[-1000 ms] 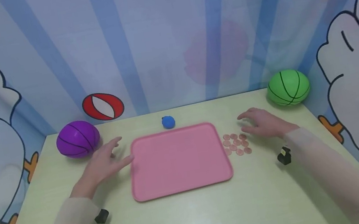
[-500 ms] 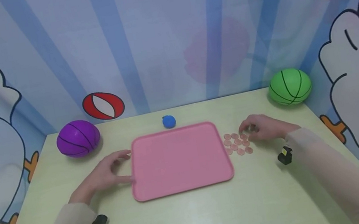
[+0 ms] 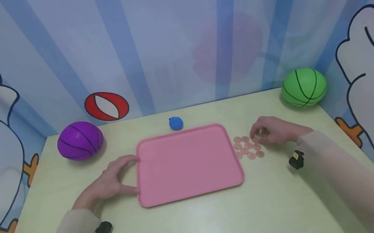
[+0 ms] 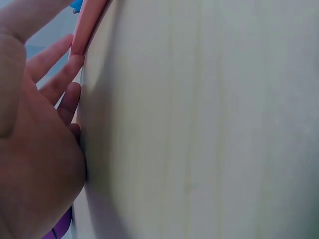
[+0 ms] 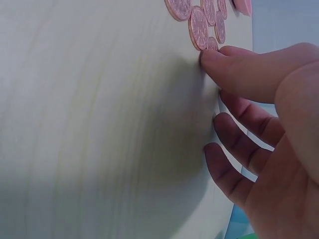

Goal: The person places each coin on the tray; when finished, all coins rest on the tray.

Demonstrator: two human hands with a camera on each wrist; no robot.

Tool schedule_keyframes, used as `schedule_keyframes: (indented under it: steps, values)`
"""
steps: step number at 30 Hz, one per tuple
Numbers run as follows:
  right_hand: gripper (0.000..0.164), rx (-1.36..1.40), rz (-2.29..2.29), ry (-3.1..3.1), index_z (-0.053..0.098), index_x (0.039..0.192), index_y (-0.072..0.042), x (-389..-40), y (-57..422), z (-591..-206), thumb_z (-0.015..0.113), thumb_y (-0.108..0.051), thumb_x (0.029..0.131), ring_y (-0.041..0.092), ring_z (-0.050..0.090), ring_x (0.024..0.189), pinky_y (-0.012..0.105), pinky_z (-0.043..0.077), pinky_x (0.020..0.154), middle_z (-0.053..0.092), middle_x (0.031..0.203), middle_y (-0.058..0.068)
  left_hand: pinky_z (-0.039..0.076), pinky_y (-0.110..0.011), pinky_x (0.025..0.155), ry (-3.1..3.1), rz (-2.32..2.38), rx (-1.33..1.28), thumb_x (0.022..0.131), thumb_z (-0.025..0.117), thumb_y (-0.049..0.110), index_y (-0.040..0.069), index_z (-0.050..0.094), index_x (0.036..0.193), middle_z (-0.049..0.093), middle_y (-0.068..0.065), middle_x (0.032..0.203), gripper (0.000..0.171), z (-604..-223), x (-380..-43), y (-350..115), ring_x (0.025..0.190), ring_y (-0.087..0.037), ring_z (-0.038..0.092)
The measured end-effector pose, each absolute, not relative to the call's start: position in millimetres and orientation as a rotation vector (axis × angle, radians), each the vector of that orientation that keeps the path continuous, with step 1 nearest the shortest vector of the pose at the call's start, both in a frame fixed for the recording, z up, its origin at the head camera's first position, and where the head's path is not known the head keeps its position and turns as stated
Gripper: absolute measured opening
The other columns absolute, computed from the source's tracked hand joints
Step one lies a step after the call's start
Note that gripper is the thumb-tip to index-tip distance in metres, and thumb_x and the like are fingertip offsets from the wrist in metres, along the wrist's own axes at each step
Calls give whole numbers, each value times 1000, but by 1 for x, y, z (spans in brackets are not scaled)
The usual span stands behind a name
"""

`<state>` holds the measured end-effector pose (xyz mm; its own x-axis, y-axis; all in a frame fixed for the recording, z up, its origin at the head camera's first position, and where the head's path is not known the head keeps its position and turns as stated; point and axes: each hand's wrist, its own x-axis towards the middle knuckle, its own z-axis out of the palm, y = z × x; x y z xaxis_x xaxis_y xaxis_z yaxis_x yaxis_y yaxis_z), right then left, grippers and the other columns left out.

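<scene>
A pink tray lies flat mid-table. My left hand is at its left rim, thumb and fingers spread apart and their tips right at the edge. In the left wrist view the fingertips meet the tray's side. Several copper-coloured coins lie in a cluster just right of the tray. At the cluster's upper right, my right hand pinches a coin between thumb and index finger, its other fingers loosely bent. In the head view these fingers partly hide that coin.
A purple ball sits at the back left of the table, a green ball at the back right. Behind the tray is a small blue round object. A striped backdrop stands along the table's far edge.
My left hand has come down to the tray's left rim, thumb and fingers spreading along it. My right hand has lowered to the coins, its thumb and index finger coming together.
</scene>
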<state>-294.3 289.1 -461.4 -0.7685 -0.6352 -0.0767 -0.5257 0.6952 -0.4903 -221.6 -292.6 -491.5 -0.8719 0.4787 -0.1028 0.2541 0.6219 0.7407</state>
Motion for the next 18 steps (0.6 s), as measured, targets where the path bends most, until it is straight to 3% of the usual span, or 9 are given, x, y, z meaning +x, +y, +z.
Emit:
schedule_keyframes:
  steps: [18]
  values:
    - [10, -940, -533, 2642, 74, 95, -15, -299, 278, -454, 74, -5, 92, 20, 56, 88, 39, 51, 82, 63, 93, 2, 14, -77, 118, 2555, 1125, 565, 74, 95, 41, 30, 44, 158, 36, -4, 167, 99, -497, -218, -296, 151, -38, 23]
